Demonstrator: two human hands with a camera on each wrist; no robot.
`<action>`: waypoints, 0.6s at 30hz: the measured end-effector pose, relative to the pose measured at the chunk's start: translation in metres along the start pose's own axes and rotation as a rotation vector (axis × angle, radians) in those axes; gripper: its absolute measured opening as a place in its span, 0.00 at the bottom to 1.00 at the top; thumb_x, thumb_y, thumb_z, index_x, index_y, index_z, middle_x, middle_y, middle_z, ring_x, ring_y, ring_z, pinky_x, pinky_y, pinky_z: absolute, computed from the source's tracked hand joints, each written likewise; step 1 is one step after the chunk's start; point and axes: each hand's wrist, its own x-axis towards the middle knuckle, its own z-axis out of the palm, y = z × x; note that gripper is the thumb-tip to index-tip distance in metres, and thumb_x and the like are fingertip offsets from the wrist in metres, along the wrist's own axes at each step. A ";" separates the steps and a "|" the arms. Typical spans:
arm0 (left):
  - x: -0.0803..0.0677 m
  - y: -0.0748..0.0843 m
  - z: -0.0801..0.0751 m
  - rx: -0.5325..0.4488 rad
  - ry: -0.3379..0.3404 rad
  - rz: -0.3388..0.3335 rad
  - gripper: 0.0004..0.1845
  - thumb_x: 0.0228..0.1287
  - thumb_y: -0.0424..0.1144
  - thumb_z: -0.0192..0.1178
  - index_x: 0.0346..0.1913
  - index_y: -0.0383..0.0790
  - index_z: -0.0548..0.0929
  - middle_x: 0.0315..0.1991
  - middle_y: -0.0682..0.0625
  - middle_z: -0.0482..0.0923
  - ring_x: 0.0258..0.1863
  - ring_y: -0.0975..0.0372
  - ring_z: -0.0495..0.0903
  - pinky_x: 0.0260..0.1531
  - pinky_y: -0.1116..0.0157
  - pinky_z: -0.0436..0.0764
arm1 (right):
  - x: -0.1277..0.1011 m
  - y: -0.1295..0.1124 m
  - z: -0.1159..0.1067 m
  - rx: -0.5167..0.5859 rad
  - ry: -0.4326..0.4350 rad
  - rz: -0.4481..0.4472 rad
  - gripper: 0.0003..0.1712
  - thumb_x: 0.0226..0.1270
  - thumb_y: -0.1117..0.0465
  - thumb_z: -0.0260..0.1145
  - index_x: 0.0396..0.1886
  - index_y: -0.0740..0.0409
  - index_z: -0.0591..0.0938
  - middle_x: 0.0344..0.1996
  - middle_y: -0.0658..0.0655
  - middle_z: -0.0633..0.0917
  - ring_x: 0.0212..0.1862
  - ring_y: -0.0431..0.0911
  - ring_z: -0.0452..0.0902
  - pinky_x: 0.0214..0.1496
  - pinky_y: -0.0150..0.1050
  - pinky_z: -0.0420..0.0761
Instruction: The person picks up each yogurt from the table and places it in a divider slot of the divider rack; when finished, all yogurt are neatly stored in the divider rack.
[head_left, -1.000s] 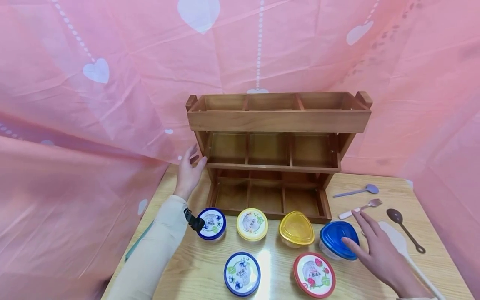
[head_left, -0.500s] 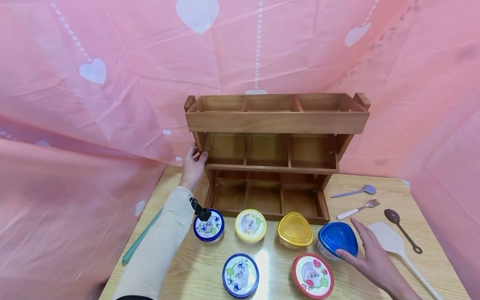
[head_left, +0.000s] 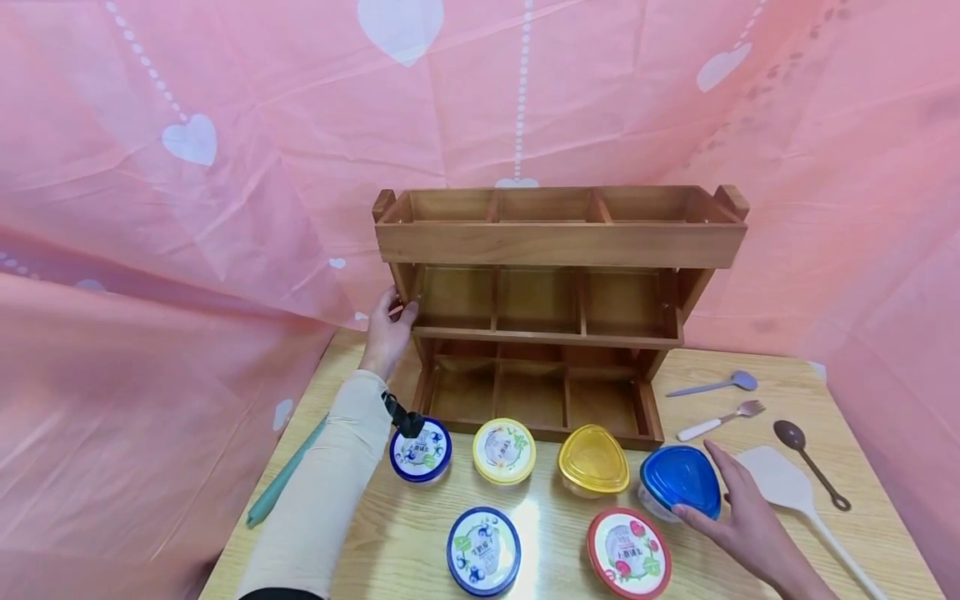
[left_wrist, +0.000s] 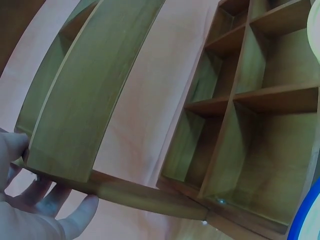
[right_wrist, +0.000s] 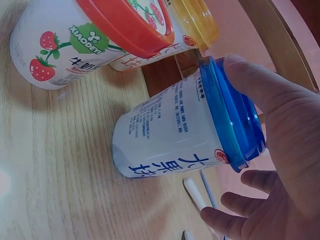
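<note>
Head view shows the left hand [head_left: 386,332] gripping the left end of the wooden rack [head_left: 558,242], which stands at the table's [head_left: 757,379] far edge. The right hand [head_left: 738,515], fingers loose and spread, touches the blue-lidded cup [head_left: 678,483] with its thumb near the front right corner, beside the red-lidded cup [head_left: 627,550].

The left hand [left_wrist: 30,200] grips the wooden rack's [left_wrist: 240,125] side post, fingers [left_wrist: 82,215] curled beneath.
</note>
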 end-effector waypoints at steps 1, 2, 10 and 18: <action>0.000 0.000 0.000 -0.002 -0.002 -0.002 0.26 0.76 0.40 0.52 0.74 0.47 0.63 0.71 0.41 0.64 0.70 0.49 0.66 0.69 0.52 0.69 | 0.001 0.000 0.000 0.007 -0.008 0.009 0.64 0.56 0.43 0.75 0.77 0.66 0.46 0.66 0.82 0.58 0.60 0.77 0.61 0.46 0.67 0.80; 0.001 -0.001 0.000 -0.003 -0.004 -0.002 0.26 0.76 0.40 0.51 0.73 0.46 0.63 0.71 0.41 0.64 0.70 0.49 0.66 0.69 0.52 0.69 | 0.001 0.000 0.000 0.013 -0.021 0.021 0.65 0.56 0.42 0.74 0.77 0.67 0.45 0.66 0.82 0.58 0.60 0.78 0.60 0.46 0.66 0.80; 0.004 -0.003 -0.002 0.001 -0.013 -0.005 0.25 0.75 0.40 0.52 0.72 0.46 0.63 0.71 0.42 0.63 0.70 0.49 0.66 0.69 0.52 0.68 | 0.006 0.002 0.005 0.031 -0.062 0.058 0.68 0.56 0.41 0.74 0.77 0.71 0.41 0.66 0.83 0.56 0.60 0.78 0.59 0.49 0.70 0.77; 0.003 -0.005 -0.003 0.014 -0.024 -0.007 0.25 0.76 0.41 0.52 0.71 0.46 0.63 0.71 0.43 0.64 0.70 0.50 0.66 0.70 0.52 0.68 | 0.007 0.004 0.012 0.049 -0.021 0.040 0.65 0.56 0.45 0.75 0.76 0.72 0.44 0.65 0.81 0.60 0.59 0.77 0.63 0.51 0.73 0.74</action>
